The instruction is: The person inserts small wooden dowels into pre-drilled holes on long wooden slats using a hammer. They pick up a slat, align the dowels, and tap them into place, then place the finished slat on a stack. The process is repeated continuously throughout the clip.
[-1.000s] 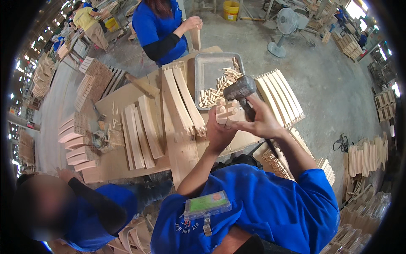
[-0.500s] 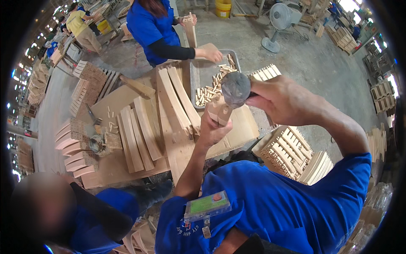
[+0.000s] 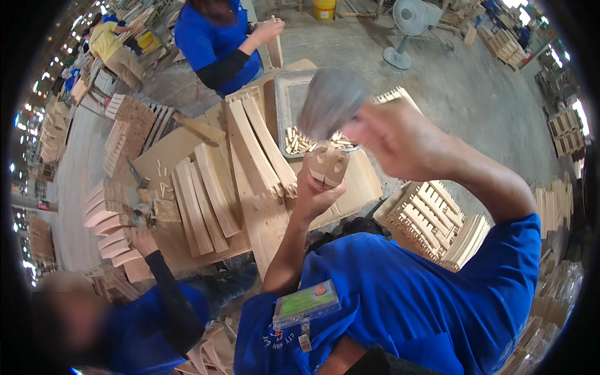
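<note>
My left hand (image 3: 315, 194) holds a small wooden block (image 3: 329, 167) upright, its top end showing two round holes. My right hand (image 3: 390, 140) is raised close to the camera and grips a hammer; its grey head (image 3: 330, 103) is blurred and hangs just above the block. Behind the block stands a grey metal tray (image 3: 284, 100) with several short wooden dowels (image 3: 299, 141) in it. Curved wooden slats (image 3: 253, 153) lie on the worktable (image 3: 265, 219) to the left of my left hand.
A person in blue stands at the table's far side, one hand (image 3: 269, 30) on an upright wooden piece. Another person's dark sleeve (image 3: 165, 284) reaches onto the table at lower left. Slatted wooden frames (image 3: 437, 219) are stacked at right. A floor fan (image 3: 406, 31) stands behind.
My right hand has lifted the hammer up and toward the camera. My left hand has kept the block raised. The far person's hand has left the tray and returned to the upright piece.
</note>
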{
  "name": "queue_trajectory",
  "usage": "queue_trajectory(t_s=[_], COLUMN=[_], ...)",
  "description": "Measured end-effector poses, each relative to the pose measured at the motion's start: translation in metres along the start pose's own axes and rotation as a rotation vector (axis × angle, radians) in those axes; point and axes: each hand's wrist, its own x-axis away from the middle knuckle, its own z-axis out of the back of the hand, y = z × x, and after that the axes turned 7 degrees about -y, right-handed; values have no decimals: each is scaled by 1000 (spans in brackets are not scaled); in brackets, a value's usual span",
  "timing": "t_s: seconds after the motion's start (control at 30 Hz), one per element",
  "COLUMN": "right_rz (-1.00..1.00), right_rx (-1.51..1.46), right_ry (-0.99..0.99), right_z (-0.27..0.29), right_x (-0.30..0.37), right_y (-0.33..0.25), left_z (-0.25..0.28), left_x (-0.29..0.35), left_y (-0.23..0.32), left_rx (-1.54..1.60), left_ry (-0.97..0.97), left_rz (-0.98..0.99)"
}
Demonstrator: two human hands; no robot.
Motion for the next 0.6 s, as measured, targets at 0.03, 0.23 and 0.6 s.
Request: queue_trajectory(t_s=[0.03, 0.23, 0.6], right_rz=[-12, -179, -1065], right_rx=[324, -299, -1228], right_ry=[-169, 52, 837], right_z=[-6, -16, -200], right_x=[-5, 36, 228], right_y=[14, 79, 311], left_z=[3, -3, -119], left_x=[-1, 13, -64], left_y=[-3, -41, 32], left_rx=[-7, -594, -702], left_ry=[-30, -20, -580], left_rz=[-13, -203, -720])
